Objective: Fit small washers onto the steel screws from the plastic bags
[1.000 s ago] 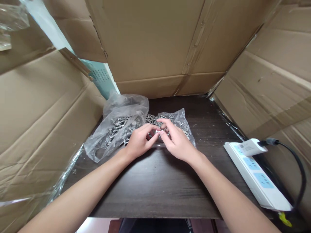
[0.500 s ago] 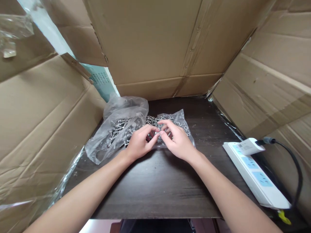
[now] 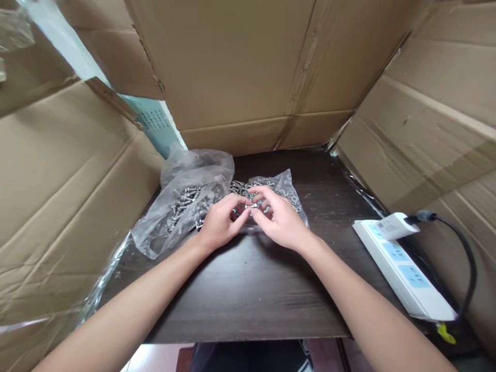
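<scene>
Between my two hands lies a small silver bolt, roughly level, with what looks like a nut at its right end. My left hand pinches the bolt's left end between thumb and forefinger. The thumb of my right hand is at the nut, with its forefinger arched above; the fingers behind are partly hidden. Just beyond, a clear plastic bag on the left holds many bolts. Washers and nuts lie on a flattened plastic bag to the right.
A dark wooden table carries everything. Cardboard walls stand at the back and both sides. At the right lies a white power strip with a plugged-in adapter and a black cable.
The nut at the bolt's right end now shows more plainly between my fingers. Both hands stay close together; the whole view has shifted slightly.
</scene>
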Demonstrator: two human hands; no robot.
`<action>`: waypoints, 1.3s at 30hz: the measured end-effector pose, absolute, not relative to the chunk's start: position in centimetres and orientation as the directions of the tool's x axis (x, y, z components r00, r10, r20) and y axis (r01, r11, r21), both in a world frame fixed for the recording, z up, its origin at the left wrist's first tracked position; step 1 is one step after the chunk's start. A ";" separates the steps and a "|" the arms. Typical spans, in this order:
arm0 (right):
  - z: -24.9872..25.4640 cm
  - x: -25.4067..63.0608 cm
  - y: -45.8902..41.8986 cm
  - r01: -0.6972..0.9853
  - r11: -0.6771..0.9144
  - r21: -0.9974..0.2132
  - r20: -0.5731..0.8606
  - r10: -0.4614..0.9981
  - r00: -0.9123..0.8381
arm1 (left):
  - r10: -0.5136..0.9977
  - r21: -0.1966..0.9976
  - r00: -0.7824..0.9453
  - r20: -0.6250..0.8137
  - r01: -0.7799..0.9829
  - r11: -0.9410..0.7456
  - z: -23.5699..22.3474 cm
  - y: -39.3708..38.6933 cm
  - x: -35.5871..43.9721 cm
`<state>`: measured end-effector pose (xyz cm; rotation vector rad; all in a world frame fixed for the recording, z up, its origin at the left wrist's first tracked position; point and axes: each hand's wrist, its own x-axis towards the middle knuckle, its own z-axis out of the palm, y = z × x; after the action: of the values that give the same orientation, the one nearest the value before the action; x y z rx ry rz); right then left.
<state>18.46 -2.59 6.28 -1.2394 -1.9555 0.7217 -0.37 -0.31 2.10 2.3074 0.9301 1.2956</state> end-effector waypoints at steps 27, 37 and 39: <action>6.3 18.5 -2.6 0.583 0.423 -0.694 0.285 0.904 -0.318 | 0.677 0.570 0.412 0.610 0.365 -0.736 1.9 -0.2 -0.3; 6.2 18.5 -2.6 0.580 0.445 -0.683 0.292 0.893 -0.342 | 0.697 0.585 0.400 0.595 0.379 -0.717 1.9 -0.3 -0.3; 6.2 18.5 -2.6 0.571 0.452 -0.686 0.296 0.889 -0.348 | 0.701 0.583 0.395 0.594 0.390 -0.713 1.9 -0.3 -0.3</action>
<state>18.49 -2.57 6.16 -1.2156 -2.0523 0.6290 -0.31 -0.31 1.91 2.3081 0.9461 1.2356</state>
